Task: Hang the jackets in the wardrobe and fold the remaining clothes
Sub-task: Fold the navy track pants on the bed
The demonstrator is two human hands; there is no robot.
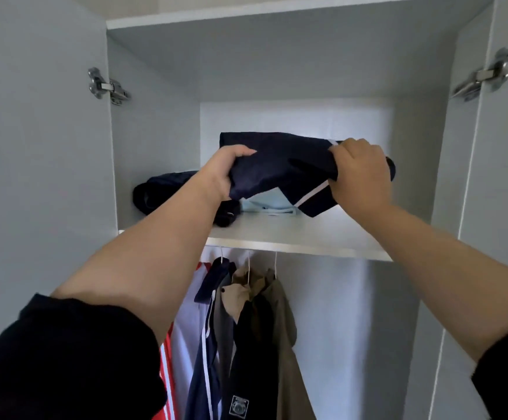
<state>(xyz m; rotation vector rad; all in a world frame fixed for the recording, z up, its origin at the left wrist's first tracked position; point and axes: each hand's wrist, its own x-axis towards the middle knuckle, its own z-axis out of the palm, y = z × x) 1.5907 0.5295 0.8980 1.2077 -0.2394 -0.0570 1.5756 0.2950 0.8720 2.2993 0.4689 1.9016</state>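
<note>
Black sleeve (64, 359); both hands grip soft folded navy garment (280, 165) over shelf (292, 237).

You have two hands up at the one shelf (307, 234), the left hand (222, 174) and the right hand (358, 174), sharing a grip on one folded navy garment (280, 165). On that shelf you can count three more pieces: one dark bundle (155, 192) at the left, one small dark item (227, 215), and one pale blue folded piece (264, 204). Below, you have three white hanger hooks (249, 262) showing, and two metal hinges (107, 86), one per door.
</note>
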